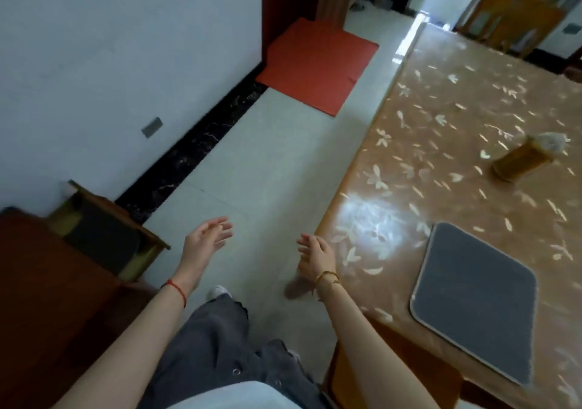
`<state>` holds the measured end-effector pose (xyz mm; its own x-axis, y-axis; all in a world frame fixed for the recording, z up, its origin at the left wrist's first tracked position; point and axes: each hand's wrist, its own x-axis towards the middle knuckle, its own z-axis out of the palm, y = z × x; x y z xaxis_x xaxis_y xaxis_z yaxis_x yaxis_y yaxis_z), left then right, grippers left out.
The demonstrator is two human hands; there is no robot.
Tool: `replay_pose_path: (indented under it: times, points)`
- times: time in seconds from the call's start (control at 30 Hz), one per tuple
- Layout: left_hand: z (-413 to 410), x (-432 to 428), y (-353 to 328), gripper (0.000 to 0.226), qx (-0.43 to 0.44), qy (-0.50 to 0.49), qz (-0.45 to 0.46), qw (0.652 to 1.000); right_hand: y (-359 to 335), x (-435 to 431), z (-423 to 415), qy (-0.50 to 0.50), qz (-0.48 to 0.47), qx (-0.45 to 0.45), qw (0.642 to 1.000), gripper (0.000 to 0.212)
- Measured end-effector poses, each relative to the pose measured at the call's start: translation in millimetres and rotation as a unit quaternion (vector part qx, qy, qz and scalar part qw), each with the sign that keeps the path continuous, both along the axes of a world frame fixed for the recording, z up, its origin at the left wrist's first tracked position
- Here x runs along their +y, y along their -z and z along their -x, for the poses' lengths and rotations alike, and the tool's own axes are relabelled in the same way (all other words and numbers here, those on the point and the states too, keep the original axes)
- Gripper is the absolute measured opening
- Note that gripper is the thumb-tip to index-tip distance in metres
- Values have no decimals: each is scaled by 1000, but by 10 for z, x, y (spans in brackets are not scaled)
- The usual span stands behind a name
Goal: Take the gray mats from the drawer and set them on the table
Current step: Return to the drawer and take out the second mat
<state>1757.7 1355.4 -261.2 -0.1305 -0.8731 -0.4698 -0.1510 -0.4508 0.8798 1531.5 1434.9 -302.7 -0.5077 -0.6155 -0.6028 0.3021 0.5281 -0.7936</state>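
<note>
Your left grip [206, 238] and right grip [315, 252] both hang released, fingers loose and holding nothing, over the floor between the furniture. At about 4 o'clock one gray mat [472, 301] already lies flat on the table [441, 144], near its front edge. If your right forearm sweeps back across there, it could drag the mat off.

At 9 o'clock the drawer [148, 235] stands pulled out, and a dark mat [100, 238] inside seems to fill it wall to wall. Pull it out by one corner and it may fold or catch on the drawer's front rail. The open drawer also juts into your path, so turning too fast could knock your hip against it.

Further along the table, at 2 o'clock, an amber jar [522, 159] leans in the wide lens, well clear of the mat.

The cabinet top [37, 282] covers the drawer's near side, and blur smears the rest. You cannot tell whether one mat or a stack waits inside.
</note>
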Motion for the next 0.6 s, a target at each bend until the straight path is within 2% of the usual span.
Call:
replay_pose_path:
  times: [0.23, 0.4, 0.6]
  points:
    - [-986, -441, 71, 21, 36, -212, -68, 974, -86, -1071, -855, -141, -10, -39, 989, 26]
    - [-1616, -701, 127, 25, 37, -285, -92, 954, -163, -1834, -1520, -238, -14, -31, 971, 31]
    - [-2290, -839, 237, 29, 24, -373, -122, 920, -80, -2507, -2375, -379, -42, -11, 924, 37]
